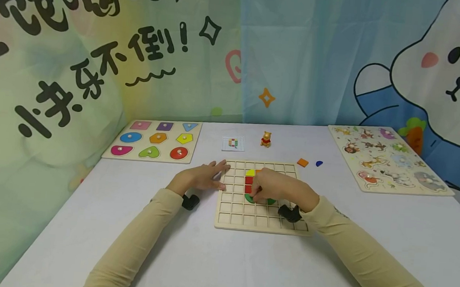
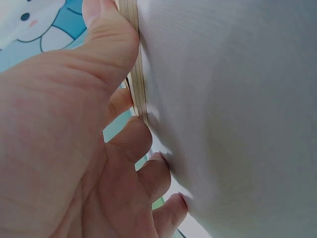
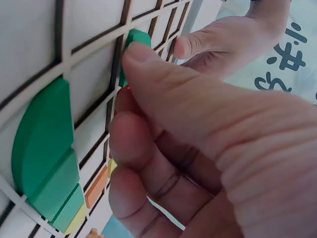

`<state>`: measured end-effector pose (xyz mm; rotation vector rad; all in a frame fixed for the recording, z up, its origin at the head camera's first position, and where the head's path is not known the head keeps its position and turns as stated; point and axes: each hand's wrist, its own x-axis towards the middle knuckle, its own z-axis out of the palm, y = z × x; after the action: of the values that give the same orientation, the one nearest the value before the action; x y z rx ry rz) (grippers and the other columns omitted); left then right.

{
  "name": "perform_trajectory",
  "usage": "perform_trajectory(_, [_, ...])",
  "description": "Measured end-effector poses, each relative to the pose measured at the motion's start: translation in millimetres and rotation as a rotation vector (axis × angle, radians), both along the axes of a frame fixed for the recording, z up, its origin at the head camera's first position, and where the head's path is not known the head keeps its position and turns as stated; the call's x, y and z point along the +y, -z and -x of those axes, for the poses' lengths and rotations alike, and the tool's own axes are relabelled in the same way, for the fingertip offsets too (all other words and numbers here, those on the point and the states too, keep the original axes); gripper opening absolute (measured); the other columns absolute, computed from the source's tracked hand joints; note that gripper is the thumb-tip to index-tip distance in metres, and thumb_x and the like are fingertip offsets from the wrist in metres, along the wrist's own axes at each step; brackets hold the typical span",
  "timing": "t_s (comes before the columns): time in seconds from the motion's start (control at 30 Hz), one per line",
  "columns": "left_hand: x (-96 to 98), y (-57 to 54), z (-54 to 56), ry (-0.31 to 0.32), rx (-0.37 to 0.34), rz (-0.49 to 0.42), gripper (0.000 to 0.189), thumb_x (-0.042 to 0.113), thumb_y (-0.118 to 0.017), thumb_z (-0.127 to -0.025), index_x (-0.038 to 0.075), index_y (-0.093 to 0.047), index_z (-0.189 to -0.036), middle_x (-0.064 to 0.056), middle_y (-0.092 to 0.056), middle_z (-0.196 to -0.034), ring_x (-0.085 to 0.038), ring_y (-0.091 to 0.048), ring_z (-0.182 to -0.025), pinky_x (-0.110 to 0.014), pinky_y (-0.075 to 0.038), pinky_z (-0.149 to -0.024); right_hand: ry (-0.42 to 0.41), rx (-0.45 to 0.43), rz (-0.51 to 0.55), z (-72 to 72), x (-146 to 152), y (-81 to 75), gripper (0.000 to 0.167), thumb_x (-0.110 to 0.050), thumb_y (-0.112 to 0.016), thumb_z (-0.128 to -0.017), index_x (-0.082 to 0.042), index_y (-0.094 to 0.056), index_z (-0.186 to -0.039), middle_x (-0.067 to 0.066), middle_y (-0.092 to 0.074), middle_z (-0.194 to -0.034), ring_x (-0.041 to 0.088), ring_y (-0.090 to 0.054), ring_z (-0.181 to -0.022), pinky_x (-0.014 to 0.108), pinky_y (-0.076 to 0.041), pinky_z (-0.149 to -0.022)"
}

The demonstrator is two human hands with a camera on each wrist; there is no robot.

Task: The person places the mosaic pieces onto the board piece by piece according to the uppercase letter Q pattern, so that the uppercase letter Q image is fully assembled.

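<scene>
A pale wooden grid board [image 1: 232, 219] lies on the table, with colored blocks in its middle cells. My right hand [image 1: 273, 185] is over these blocks, its thumb and finger pinching a green block [image 3: 139, 37] in a lower cell. Beside it, a large curved green block [image 3: 44, 134] sits in the grid. Red blocks [image 1: 248, 189] and a yellow block [image 1: 249, 173] form a column partly covered by the right hand. At the board's left edge, my left hand [image 1: 201, 177] rests with fingers spread, thumb and fingertips touching the edge [image 2: 134, 64].
Beyond the board stand a small pattern card [image 1: 233, 143] and a bear figurine [image 1: 266, 139]. An orange block [image 1: 302, 162] and a blue block [image 1: 319, 163] lie loose behind its right corner. A shape puzzle [image 1: 152, 140] lies far left, an animal puzzle [image 1: 389, 161] far right.
</scene>
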<state>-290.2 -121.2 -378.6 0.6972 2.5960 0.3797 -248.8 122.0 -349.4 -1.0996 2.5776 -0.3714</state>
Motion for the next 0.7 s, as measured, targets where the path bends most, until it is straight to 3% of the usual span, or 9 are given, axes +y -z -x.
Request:
perform_trajectory(0.23, [0.1,0.1,-1.6,-0.002,-0.004,0.012,0.082,0.047,-0.062,-0.092,0.023,-0.02,-0.157,-0.001,-0.007,-0.165,-0.033,-0.005,-0.152,-0.054,-0.012,-0.12,0.0,0.082,0.103,12.1,22,-4.9,0.011,-0.012,-0.067,-0.092,-0.006,-0.077,-0.093,0.0,-0.07,-0.081,0.006,-0.052,-0.067,0.023,-0.047,-0.064])
perform_trajectory(0.47, [0.1,0.3,-2.1,0.006,-0.009,0.005,0.082,0.047,-0.062,-0.092,0.023,-0.019,-0.157,-0.001,-0.007,-0.165,-0.033,-0.005,-0.152,-0.055,-0.011,-0.12,0.21,0.228,0.086,31.4,70,-7.7,0.017,-0.008,-0.063,-0.094,0.004,-0.072,-0.102,0.01,-0.068,-0.087,0.019,-0.058,-0.074,0.037,-0.051,-0.071])
perform_trajectory(0.7, [-0.1,-2.0,-2.4,0.002,-0.004,0.004,0.081,0.047,-0.061,-0.092,0.023,-0.019,-0.158,0.0,-0.007,-0.165,-0.034,-0.005,-0.151,-0.056,-0.012,-0.12,0.344,0.262,0.078,45.0,105,-0.3,0.019,-0.004,-0.061,-0.094,0.008,-0.068,-0.107,0.022,-0.067,-0.099,0.035,-0.064,-0.089,0.046,-0.054,-0.077])
